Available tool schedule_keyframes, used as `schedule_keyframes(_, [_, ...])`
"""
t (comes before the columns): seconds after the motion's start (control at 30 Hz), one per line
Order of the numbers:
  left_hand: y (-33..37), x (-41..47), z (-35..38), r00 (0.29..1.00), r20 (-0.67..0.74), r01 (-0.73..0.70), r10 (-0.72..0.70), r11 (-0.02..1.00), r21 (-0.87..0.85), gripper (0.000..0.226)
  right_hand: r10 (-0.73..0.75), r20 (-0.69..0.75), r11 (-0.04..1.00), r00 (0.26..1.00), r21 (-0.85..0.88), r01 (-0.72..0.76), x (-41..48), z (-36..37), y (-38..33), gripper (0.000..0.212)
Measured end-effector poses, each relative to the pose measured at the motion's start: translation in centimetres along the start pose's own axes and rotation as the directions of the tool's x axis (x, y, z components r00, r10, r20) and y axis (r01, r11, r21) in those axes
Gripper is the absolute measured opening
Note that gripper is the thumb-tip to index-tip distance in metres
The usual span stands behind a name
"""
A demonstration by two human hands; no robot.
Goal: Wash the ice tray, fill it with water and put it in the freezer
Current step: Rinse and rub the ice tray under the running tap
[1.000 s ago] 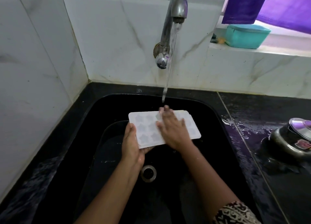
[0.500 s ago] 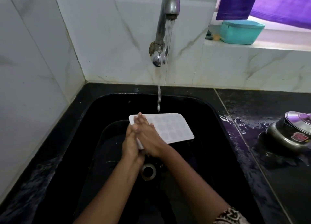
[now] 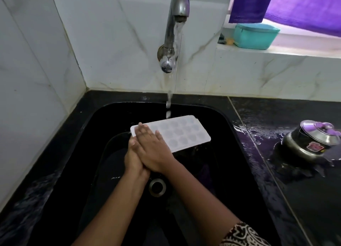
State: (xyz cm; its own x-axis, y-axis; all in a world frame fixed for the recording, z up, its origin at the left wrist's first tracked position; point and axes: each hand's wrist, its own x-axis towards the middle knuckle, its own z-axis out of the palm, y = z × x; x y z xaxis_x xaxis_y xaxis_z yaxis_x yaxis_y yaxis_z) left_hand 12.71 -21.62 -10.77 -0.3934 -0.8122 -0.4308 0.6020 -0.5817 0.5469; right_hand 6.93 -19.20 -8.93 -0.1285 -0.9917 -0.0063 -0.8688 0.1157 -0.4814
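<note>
I saw the left grip [image 3: 133, 154] clamped on the left end of the ice tray [image 3: 184, 133], held above the sink [image 3: 110, 107] under the running tap [image 3: 177, 7]; the right grip [image 3: 153, 149] lay flat on it, fingers [image 3: 143, 132] straight.

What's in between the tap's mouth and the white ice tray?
Just running water, falling from the tap toward the ice tray, in the head view.

No legible text, number or brand anywhere. One sticker [image 3: 314, 146] on the side of the steel pot [image 3: 295, 144], standing on the counter [image 3: 276, 172] at right: pink and white print on a dark ground, too small and blurred to read. Small pale mark [image 3: 145, 98] on the sink rim [image 3: 114, 98] below the tap: illegible.
</note>
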Motion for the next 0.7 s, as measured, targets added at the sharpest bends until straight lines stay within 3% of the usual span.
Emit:
schedule_keyframes(0.07, [0.3, 0.0, -0.1, 0.999, -0.037, -0.003, 0.005, 0.999, 0.050, 0.029, -0.069, -0.018, 0.997, 0.997, -0.048, 0.068, -0.4, -0.5, 0.5, 0.060])
schedule_keyframes(0.13, [0.5, 0.3, -0.1, 0.998, -0.038, -0.049, 0.054, 0.991, 0.128, 0.024, -0.041, -0.023, 0.985, 0.999, -0.170, 0.037, -0.3, -1.2, 2.9, 0.060])
schedule_keyframes(0.23, [0.9, 0.3, 0.0, 0.993, -0.055, -0.089, 0.102, 0.974, 0.209, 0.024, 0.273, -0.082, 0.949, 0.958, -0.140, -0.283, -0.3, -2.6, 8.2, 0.062])
schedule_keyframes(0.3, [1.4, 0.2, 0.0, 0.992, -0.056, -0.097, 0.114, 0.967, 0.235, 0.023, 0.499, -0.102, 0.865, 0.860, 0.001, -0.502, -0.9, -3.5, 11.5, 0.066])
schedule_keyframes(0.37, [1.7, 0.1, -0.1, 0.993, -0.062, -0.080, 0.099, 0.962, 0.260, 0.025, 0.652, -0.079, 0.747, 0.754, 0.236, -0.621, -1.4, -3.9, 13.7, 0.069])
schedule_keyframes(0.43, [1.9, 0.0, -0.2, 0.994, -0.064, -0.069, 0.091, 0.955, 0.287, 0.025, 0.743, -0.054, 0.588, 0.668, 0.530, -0.611, -1.9, -4.1, 14.2, 0.063])
schedule_keyframes(0.53, [2.3, 0.1, -0.7, 0.996, -0.053, -0.044, 0.068, 0.929, 0.367, 0.027, 0.747, -0.086, 0.501, 0.659, 0.725, -0.473, -3.4, -4.8, 13.0, 0.030])
schedule_keyframes(0.7, [1.2, 1.2, -1.6, 0.991, -0.134, 0.070, 0.013, 0.797, 0.599, 0.021, 0.654, -0.420, 0.713, 0.629, 0.620, -0.327, -6.3, -5.8, 11.2, 0.024])
